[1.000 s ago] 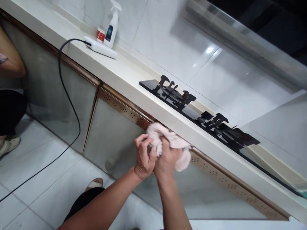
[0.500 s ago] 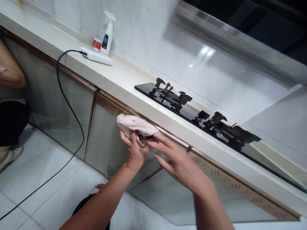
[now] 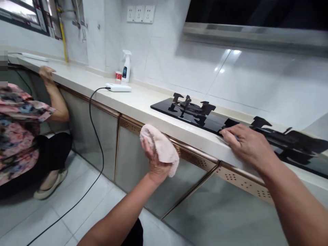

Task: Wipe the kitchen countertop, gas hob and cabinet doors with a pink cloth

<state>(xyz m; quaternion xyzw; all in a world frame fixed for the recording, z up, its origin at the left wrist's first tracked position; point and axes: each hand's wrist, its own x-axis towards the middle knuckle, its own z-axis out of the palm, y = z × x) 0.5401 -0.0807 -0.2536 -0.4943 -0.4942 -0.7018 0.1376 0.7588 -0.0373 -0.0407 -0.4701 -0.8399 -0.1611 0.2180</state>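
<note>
A pale pink cloth is bunched in my left hand, whose fingers wrap round it from below. The cloth lies against the bronze-coloured rail and perforated strip at the top of a grey cabinet door. Over the front edge of the white countertop my right hand rests, fingers bent but apart, fingertips by the front edge of the black gas hob. No object shows in that hand, though its underside is hidden.
A white spray bottle, a red-and-white cup and a white corded device stand on the countertop. Its black cable hangs to the floor. At left another person crouches, a hand on the counter edge. A range hood overhangs the hob.
My right hand has left the cloth and moved right and up onto the counter edge. My left hand keeps the cloth, now pressed near the door's top. The view has levelled, showing more leftward.
</note>
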